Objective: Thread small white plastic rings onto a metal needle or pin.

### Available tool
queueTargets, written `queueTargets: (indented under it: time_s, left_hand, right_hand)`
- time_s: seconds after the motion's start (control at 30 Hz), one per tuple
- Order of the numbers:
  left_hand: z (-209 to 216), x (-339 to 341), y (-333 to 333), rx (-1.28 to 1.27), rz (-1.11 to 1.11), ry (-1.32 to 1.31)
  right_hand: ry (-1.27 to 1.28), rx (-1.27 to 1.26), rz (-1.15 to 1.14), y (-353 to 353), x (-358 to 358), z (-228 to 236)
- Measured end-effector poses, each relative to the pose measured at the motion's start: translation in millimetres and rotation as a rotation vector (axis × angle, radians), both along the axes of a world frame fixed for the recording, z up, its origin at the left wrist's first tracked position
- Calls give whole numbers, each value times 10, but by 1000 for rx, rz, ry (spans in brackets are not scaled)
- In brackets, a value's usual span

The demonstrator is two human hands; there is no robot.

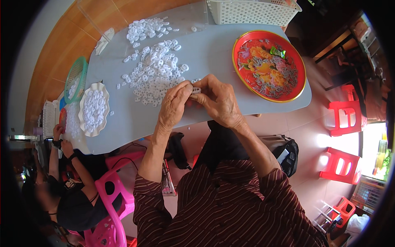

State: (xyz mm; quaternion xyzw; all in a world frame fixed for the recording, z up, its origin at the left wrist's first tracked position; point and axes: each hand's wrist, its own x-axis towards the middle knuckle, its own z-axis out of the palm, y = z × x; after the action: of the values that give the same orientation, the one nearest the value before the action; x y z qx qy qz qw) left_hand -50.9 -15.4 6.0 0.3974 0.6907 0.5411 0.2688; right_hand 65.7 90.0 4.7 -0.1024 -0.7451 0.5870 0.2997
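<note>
Over the near edge of the grey table [214,45], my left hand [173,103] and my right hand [220,102] meet, fingers closed in a pinch. Between the fingertips is a small white plastic piece with holes [196,90], partly covered by them. Just beyond my hands lies a loose heap of similar white pieces [158,61], with smaller whitish parts [149,88] at its near side. To the right, a round red flower-patterned tray [234,61] holds many small grey metal pieces, perhaps screws, and a green wrapper [278,52].
A white scalloped dish of white pieces [94,109] and a green basket [76,78] stand at the left. A white perforated basket [253,12] is at the back. Another person [78,185] works at the left by a pink chair [117,189]. Red stools [341,164] stand right.
</note>
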Motion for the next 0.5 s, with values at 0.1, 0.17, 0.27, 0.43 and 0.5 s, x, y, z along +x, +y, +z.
queueTargets:
  time_s: [0.1, 0.17, 0.27, 0.43, 0.5]
  left_hand:
    - [29, -31, 10, -8, -41, -56]
    - [15, -48, 4, -19, -71, -92]
    - [-36, -68, -3, 12, -77, -68]
    - [23, 81, 26, 91, 54, 107]
    - [-20, 82, 13, 101, 68, 124]
  right_hand:
    - [3, -1, 14, 4, -20, 3]
    - [-18, 6, 0, 14, -37, 6]
    - [6, -39, 3, -14, -38, 6]
    - [-25, -388, 81, 62, -14, -43]
    - [-33, -472, 105, 67, -20, -66]
